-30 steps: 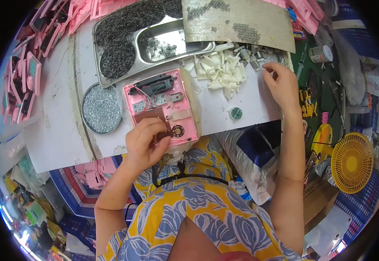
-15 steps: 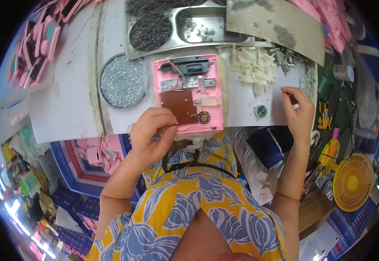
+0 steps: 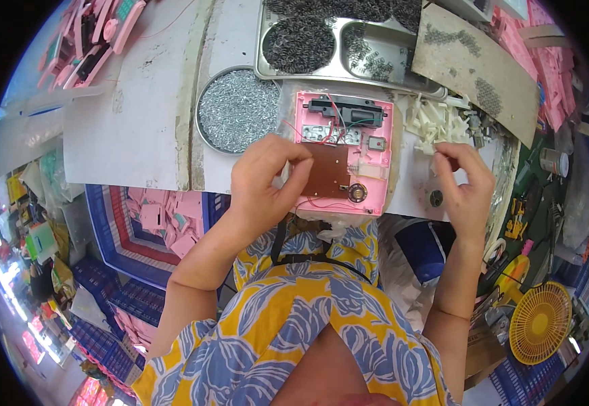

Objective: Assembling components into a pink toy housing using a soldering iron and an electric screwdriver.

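Note:
A pink plastic casing [image 3: 380,193] lies open on the worktop, with a brown circuit board [image 3: 327,169], a long black part [image 3: 345,114], a silver perforated plate [image 3: 321,133], thin wires and a round disc [image 3: 357,193] inside. My left hand [image 3: 267,179] is at the board's left edge, thumb and fingertips pinched; anything between them is too small to make out. To the right of the casing, my right hand [image 3: 469,189] also has its thumb and forefinger together, below a heap of cream plastic pieces [image 3: 436,120]. What it pinches cannot be seen. Near its thumb sits a small dark round piece [image 3: 436,198].
Left of the casing stands a round dish of small metal screws [image 3: 239,111]. A steel tray [image 3: 338,68] with dark springs lies beyond, partly under a board [image 3: 470,61]. Below the left worktop is a blue basket [image 3: 108,230] of pink parts; a yellow fan [image 3: 541,323] stands lower right.
The view has shifted, so the worktop appears farther right. My left hand has gone from the board's lower left corner up along its left edge. My right hand is closer to the cream pieces.

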`<state>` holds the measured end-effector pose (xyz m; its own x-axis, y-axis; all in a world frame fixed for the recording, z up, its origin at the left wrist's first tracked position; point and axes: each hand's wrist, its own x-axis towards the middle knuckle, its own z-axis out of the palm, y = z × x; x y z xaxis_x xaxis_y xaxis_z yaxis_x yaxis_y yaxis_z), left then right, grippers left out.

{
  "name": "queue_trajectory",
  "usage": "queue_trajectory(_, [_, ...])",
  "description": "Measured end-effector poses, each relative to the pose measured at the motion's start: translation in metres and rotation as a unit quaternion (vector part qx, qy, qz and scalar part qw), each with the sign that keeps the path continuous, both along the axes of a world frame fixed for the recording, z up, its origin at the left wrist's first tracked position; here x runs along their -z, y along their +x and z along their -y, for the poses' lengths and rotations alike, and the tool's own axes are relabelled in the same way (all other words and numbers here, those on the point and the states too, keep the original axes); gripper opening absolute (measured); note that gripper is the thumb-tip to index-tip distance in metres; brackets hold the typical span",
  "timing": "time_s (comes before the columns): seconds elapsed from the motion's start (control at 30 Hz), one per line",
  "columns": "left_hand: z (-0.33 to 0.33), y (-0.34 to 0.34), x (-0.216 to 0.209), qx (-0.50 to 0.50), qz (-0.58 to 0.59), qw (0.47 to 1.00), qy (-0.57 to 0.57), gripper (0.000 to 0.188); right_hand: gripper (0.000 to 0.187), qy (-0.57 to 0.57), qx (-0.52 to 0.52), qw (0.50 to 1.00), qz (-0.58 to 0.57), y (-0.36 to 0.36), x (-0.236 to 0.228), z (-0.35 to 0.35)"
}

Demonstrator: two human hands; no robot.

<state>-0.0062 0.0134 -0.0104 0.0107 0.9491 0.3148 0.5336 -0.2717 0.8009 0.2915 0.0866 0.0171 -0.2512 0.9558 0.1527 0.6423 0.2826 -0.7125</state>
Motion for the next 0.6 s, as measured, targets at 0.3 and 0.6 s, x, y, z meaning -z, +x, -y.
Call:
queue_trajectory(0.3, [-0.032, 0.01, -0.004, -0.014, -0.071, 0.997, -0.006, 0.011, 0.016, 0.117, -0.144, 0.972, 0.142, -0.096, 0.021, 0.003])
queue_trajectory(0.6, [-0.019, 0.008, 0.007, 0.002, -0.047, 0.999, 0.023, 0.012, 0.009, 0.129, -0.115, 0.984, 0.04, -0.093, 0.02, 0.006])
